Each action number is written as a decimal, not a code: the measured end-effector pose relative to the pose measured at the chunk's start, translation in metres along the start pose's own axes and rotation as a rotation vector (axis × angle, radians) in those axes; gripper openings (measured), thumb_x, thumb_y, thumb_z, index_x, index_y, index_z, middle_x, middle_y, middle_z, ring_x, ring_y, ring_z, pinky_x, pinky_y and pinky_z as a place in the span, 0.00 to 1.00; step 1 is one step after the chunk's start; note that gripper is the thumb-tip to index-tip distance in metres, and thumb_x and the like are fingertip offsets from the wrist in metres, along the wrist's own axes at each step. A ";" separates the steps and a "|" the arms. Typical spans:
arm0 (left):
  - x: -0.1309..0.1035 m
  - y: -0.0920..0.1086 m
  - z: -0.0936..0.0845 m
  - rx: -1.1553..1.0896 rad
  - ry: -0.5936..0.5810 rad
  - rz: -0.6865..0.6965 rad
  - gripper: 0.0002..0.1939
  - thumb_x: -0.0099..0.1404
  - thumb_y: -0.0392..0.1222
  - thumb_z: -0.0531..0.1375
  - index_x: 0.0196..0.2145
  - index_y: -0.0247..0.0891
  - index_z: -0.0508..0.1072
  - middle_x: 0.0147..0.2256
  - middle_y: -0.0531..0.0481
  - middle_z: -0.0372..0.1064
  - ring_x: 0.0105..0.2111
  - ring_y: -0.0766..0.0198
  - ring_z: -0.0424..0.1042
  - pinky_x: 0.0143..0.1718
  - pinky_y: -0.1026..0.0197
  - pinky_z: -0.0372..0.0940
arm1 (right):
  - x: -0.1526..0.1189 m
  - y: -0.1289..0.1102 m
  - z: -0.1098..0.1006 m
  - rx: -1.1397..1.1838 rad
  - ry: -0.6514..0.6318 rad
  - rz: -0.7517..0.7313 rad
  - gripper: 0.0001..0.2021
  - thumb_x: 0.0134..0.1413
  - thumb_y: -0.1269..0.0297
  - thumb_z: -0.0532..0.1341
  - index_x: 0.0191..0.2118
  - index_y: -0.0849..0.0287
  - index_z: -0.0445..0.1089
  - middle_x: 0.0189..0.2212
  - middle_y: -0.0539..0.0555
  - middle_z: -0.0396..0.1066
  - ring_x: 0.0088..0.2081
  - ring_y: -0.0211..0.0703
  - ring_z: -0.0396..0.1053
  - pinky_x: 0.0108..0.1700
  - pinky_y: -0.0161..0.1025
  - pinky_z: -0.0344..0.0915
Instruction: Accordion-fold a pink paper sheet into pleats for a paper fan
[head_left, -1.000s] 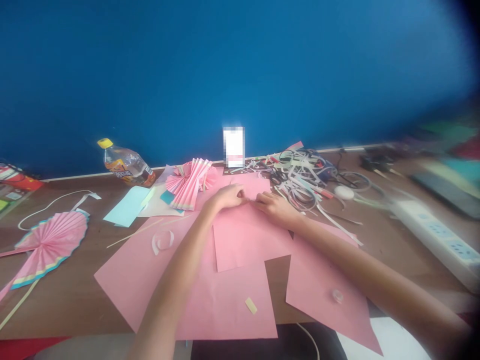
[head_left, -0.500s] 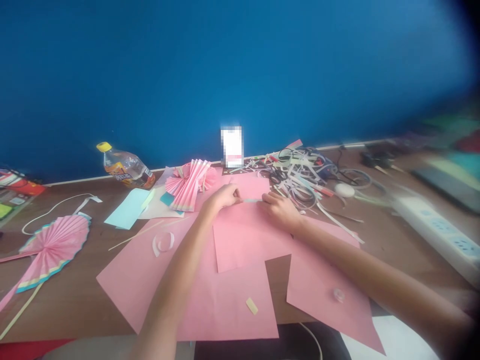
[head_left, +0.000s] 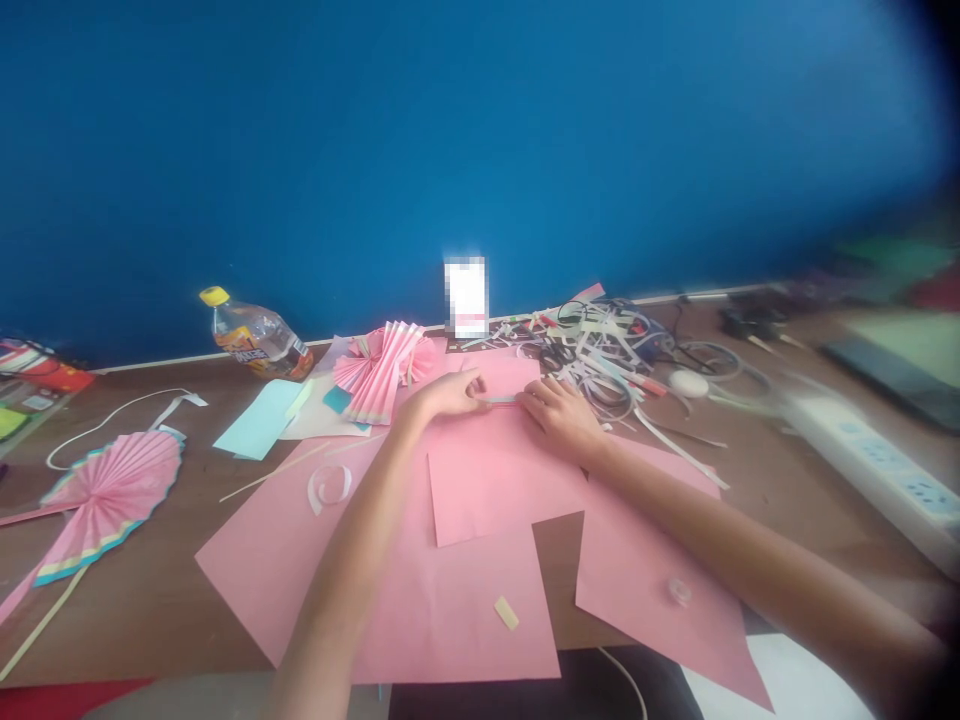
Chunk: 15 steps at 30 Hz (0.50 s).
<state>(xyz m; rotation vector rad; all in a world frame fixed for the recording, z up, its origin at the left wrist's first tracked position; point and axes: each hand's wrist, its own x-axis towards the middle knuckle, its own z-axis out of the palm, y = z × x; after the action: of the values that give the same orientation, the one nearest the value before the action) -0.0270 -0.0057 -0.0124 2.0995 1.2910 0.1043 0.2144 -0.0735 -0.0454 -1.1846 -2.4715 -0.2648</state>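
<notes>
A pink sheet of paper (head_left: 487,480) lies on larger pink sheets, with a narrow folded strip and a pale blue line across its far part. My left hand (head_left: 456,392) pinches the left end of that fold, thumb and fingertips curled together. At the fold's right end, my right hand (head_left: 561,418) grips the paper with bent fingers, its thumb mostly hidden. Just left of my left hand rests a pleated pink paper fan (head_left: 382,370). A second pleated fan (head_left: 112,490), edged in blue and cream, lies at the far left.
A tilted bottle with a yellow cap (head_left: 259,335) is near the blue wall. Paper strips and cables (head_left: 600,350) pile up behind my right hand. A white power strip (head_left: 877,460) lies at right. Tape rolls (head_left: 679,592) and a light blue paper (head_left: 259,420) lie around.
My right hand has shifted slightly left along the fold, its fingers flatter on the paper. My left hand stays at the left end. The view has moved a little.
</notes>
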 end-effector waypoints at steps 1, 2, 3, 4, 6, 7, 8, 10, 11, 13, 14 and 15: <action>0.000 0.001 0.001 0.005 0.000 0.028 0.19 0.56 0.53 0.63 0.41 0.39 0.70 0.37 0.50 0.70 0.33 0.63 0.69 0.32 0.64 0.61 | 0.001 0.001 0.001 0.026 0.008 -0.003 0.12 0.64 0.66 0.53 0.41 0.60 0.74 0.37 0.59 0.70 0.41 0.48 0.61 0.43 0.43 0.52; 0.000 0.002 0.001 0.010 -0.002 0.059 0.17 0.56 0.52 0.63 0.39 0.38 0.71 0.36 0.50 0.70 0.32 0.64 0.68 0.31 0.64 0.60 | 0.001 0.002 0.002 0.046 0.010 0.004 0.12 0.65 0.65 0.53 0.40 0.60 0.74 0.36 0.58 0.69 0.41 0.48 0.61 0.43 0.43 0.53; 0.001 0.002 0.002 0.014 -0.004 0.092 0.15 0.57 0.51 0.63 0.37 0.38 0.71 0.35 0.50 0.70 0.32 0.64 0.68 0.31 0.64 0.60 | 0.001 0.003 0.003 0.058 0.007 0.010 0.12 0.65 0.64 0.53 0.39 0.60 0.75 0.35 0.58 0.69 0.40 0.47 0.61 0.42 0.42 0.53; 0.001 0.003 0.003 0.018 -0.002 0.125 0.13 0.58 0.49 0.62 0.36 0.38 0.72 0.35 0.50 0.70 0.32 0.64 0.67 0.31 0.64 0.59 | 0.001 0.004 0.004 0.062 0.000 0.015 0.13 0.65 0.64 0.53 0.38 0.60 0.75 0.34 0.57 0.69 0.39 0.47 0.61 0.42 0.42 0.53; 0.003 0.003 0.004 0.042 0.014 0.182 0.10 0.58 0.46 0.62 0.34 0.37 0.72 0.34 0.50 0.70 0.33 0.64 0.67 0.32 0.63 0.59 | 0.001 0.006 0.006 0.045 -0.013 0.010 0.12 0.65 0.66 0.53 0.37 0.60 0.75 0.34 0.57 0.68 0.38 0.47 0.61 0.42 0.42 0.53; 0.004 0.004 0.004 0.061 0.025 0.208 0.09 0.57 0.45 0.63 0.33 0.37 0.72 0.34 0.49 0.70 0.33 0.63 0.68 0.33 0.63 0.60 | 0.001 0.006 0.006 0.027 -0.021 0.004 0.12 0.65 0.67 0.53 0.36 0.60 0.74 0.34 0.57 0.68 0.38 0.46 0.61 0.41 0.42 0.52; 0.005 0.004 0.005 0.080 0.035 0.234 0.09 0.57 0.45 0.63 0.32 0.37 0.72 0.35 0.49 0.71 0.35 0.62 0.68 0.34 0.63 0.60 | 0.001 0.006 0.006 0.005 -0.027 0.002 0.11 0.65 0.69 0.53 0.36 0.60 0.74 0.34 0.57 0.68 0.37 0.46 0.61 0.41 0.42 0.52; 0.006 0.005 0.006 0.108 0.047 0.276 0.09 0.56 0.44 0.64 0.33 0.37 0.72 0.35 0.49 0.71 0.36 0.62 0.68 0.36 0.62 0.61 | 0.001 0.006 0.006 -0.038 -0.030 0.012 0.10 0.63 0.72 0.54 0.35 0.60 0.72 0.34 0.57 0.68 0.37 0.46 0.61 0.41 0.41 0.52; 0.006 0.006 0.006 0.116 0.050 0.294 0.08 0.57 0.44 0.63 0.33 0.37 0.72 0.36 0.48 0.72 0.36 0.61 0.68 0.37 0.62 0.61 | 0.001 0.007 0.007 -0.053 -0.023 0.024 0.10 0.63 0.72 0.53 0.35 0.60 0.71 0.34 0.58 0.68 0.37 0.47 0.61 0.41 0.41 0.52; 0.007 0.008 0.008 0.127 0.057 0.325 0.06 0.61 0.43 0.60 0.34 0.38 0.73 0.36 0.48 0.73 0.37 0.61 0.69 0.38 0.61 0.61 | 0.001 0.007 0.007 -0.057 0.001 0.056 0.11 0.65 0.71 0.52 0.35 0.61 0.70 0.35 0.58 0.68 0.38 0.47 0.62 0.42 0.41 0.52; 0.007 0.010 0.008 0.131 0.059 0.336 0.06 0.63 0.42 0.58 0.34 0.38 0.73 0.36 0.48 0.73 0.37 0.61 0.69 0.39 0.61 0.61 | 0.002 0.007 0.007 -0.047 0.013 0.071 0.12 0.66 0.69 0.50 0.35 0.61 0.70 0.35 0.59 0.69 0.38 0.47 0.62 0.42 0.41 0.53; 0.006 0.011 0.008 0.132 0.063 0.338 0.07 0.65 0.42 0.56 0.34 0.38 0.73 0.37 0.48 0.73 0.37 0.61 0.69 0.40 0.61 0.61 | 0.002 0.007 0.007 -0.032 0.023 0.087 0.13 0.67 0.68 0.49 0.36 0.61 0.70 0.35 0.59 0.69 0.39 0.47 0.63 0.43 0.40 0.53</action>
<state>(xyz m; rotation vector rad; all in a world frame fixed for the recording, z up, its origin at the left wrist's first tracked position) -0.0121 -0.0079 -0.0144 2.4304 0.9891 0.2384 0.2171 -0.0654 -0.0509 -1.2911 -2.3976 -0.2928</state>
